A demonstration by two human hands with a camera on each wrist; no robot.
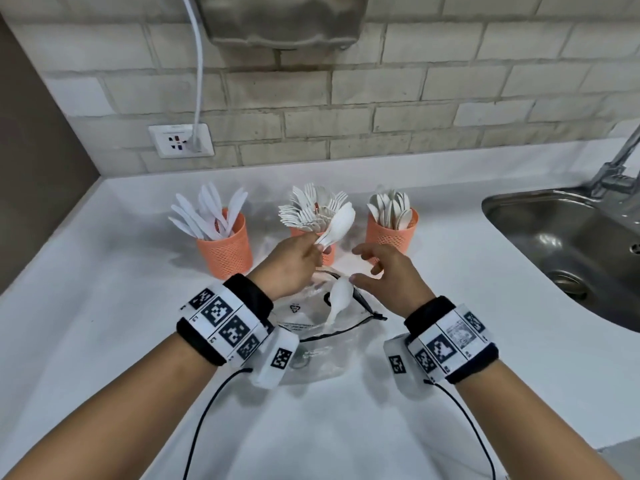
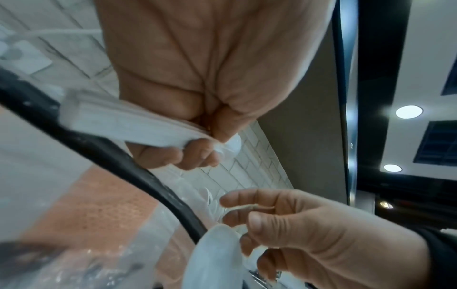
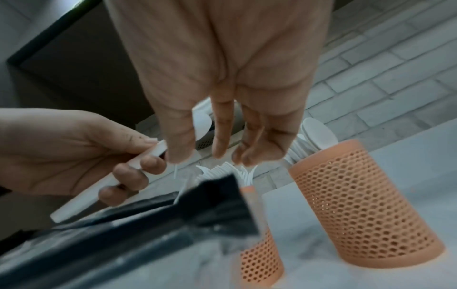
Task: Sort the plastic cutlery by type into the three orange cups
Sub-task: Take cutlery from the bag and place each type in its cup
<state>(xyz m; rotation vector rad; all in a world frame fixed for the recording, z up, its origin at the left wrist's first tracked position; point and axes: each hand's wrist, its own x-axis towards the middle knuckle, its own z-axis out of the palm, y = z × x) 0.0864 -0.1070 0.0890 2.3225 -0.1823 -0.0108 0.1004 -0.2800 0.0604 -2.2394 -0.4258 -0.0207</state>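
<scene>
Three orange mesh cups stand in a row on the white counter: the left cup [image 1: 227, 249] holds knives, the middle cup [image 1: 328, 257] holds forks, the right cup [image 1: 393, 233] holds spoons. My left hand [image 1: 294, 263] grips a small stack of white spoons [image 1: 337, 225] by their handles, bowls pointing up in front of the middle cup. My right hand [image 1: 384, 271] hovers beside it with relaxed fingers, holding nothing. Another white spoon [image 1: 341, 294] sticks out of a clear plastic bag [image 1: 322, 337] below the hands. In the right wrist view the spoon stack [image 3: 103, 187] sits in the left hand.
A steel sink [image 1: 571, 244] with a tap [image 1: 620, 164] lies at the right. A brick wall with a socket [image 1: 181, 140] and white cable is behind the cups. A dark panel bounds the counter on the left.
</scene>
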